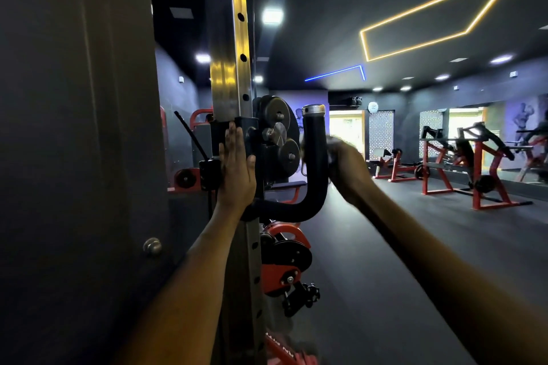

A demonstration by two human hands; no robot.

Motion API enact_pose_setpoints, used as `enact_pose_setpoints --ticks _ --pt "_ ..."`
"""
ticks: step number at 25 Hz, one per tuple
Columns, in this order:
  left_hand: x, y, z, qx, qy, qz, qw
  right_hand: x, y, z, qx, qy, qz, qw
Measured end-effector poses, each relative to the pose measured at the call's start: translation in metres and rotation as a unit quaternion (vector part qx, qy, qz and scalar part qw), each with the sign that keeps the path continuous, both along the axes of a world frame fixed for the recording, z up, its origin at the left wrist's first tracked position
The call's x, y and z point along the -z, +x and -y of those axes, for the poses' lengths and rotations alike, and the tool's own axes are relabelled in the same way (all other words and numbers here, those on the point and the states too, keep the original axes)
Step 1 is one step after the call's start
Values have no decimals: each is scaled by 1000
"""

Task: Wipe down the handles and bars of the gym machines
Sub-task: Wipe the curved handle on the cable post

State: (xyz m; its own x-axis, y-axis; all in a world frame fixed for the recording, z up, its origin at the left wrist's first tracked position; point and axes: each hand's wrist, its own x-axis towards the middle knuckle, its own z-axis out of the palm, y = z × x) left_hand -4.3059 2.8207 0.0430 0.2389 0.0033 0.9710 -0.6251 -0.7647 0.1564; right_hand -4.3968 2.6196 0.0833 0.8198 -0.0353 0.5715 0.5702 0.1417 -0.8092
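Floor: the dark rubber gym floor (385, 246) is stretching away to the right of the column, lying open up to the far machines.
Wall: a dark grey panel wall (74, 127) is closing off the whole left side, with a small round metal knob (152, 246) sticking out near its lower edge.
Column: the tall square steel upright with round adjustment holes (231, 53) is running from top to bottom, just right of the wall's edge.
Far machines: red-framed plate-loaded machines (474, 169) are standing well apart from the column, along the mirrored right wall.
Pulley block: the black pulley carriage with round discs (277, 139) is sitting on the upright, between the two hands.
Handle: the black padded curved handle with a metal end cap (315, 163) is projecting from the carriage's lower edge and bending upward, with free space above its cap.
Left hand: the left hand (237, 169) is lying flat, fingers straight and together, pressing on the carriage's sleeve.
Right hand: the right hand (345, 169) is touching the handle's right side; it is blurred, so I cannot tell whether its fingers are closed or what they hold.
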Motion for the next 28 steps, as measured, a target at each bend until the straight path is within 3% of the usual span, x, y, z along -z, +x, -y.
enact_pose_setpoints --ticks 3,5,6,8,10,11,15,17,19,21,26,28 --pt "2 3 -1 -3 1 6 1000 61 -7 4 -59 -36 -40 997" --pt "3 4 0 -5 1 12 1000 26 0 15 -50 -77 -75 993" --pt "3 5 0 -3 1 14 1000 -6 8 16 -27 -51 -106 993" --pt "3 5 -1 -2 3 18 1000 -54 12 7 -51 43 -68 995" --pt "2 5 -1 -5 6 20 1000 -49 6 -1 -121 96 -41 987" --pt "2 5 -2 -6 8 19 1000 -27 2 -1 -122 74 -29 989" --pt "2 6 -2 -11 5 18 1000 60 -15 11 -45 -34 -21 998" --pt "2 7 -2 -9 7 21 1000 43 -4 17 74 -32 73 994" --pt "3 7 -4 -11 15 20 1000 4 -2 9 180 -69 192 962" --pt "3 5 -5 -16 23 7 1000 -3 1 -4 213 -203 334 895" --pt "2 0 -6 -23 35 -18 999 127 -3 27 225 -382 349 826" --pt "4 1 -4 -19 28 -16 999 129 -10 42 225 -388 386 806"
